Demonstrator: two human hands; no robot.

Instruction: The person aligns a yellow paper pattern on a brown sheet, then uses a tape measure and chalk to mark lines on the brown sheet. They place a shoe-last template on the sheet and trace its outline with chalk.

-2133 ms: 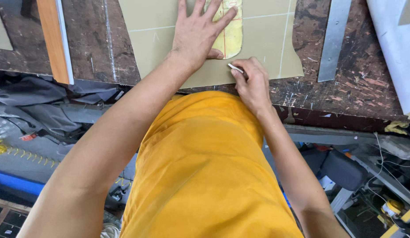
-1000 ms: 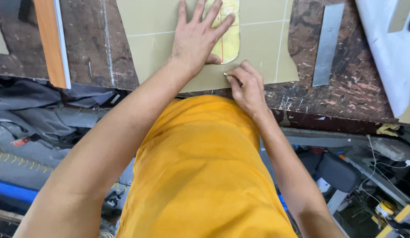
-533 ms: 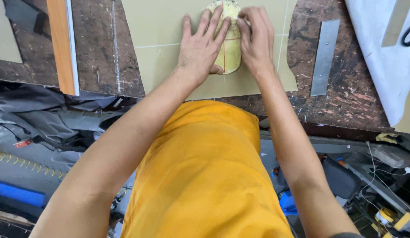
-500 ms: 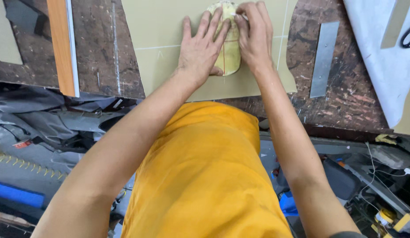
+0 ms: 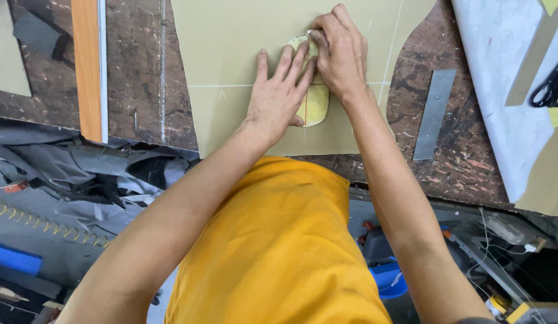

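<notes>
Left hand (image 5: 279,99) spread flat, pressing yellow oval template (image 5: 315,103) onto tan sheet (image 5: 231,54) on table (image 5: 465,150). Right hand (image 5: 342,57) at 1 o'clock of it, fingers curled at template's top edge; any tool hidden.

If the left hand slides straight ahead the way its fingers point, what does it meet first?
Probably the right hand: the left hand lies flat on the yellow oval pattern piece, fingers aimed up-right, their tips nearly touching the right hand.

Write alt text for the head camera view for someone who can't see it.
Left hand presses a yellow oval template flat on a tan sheet, while the right hand works at the template's top edge. A metal strip and a wooden ruler lie on the worn workbench.
</notes>
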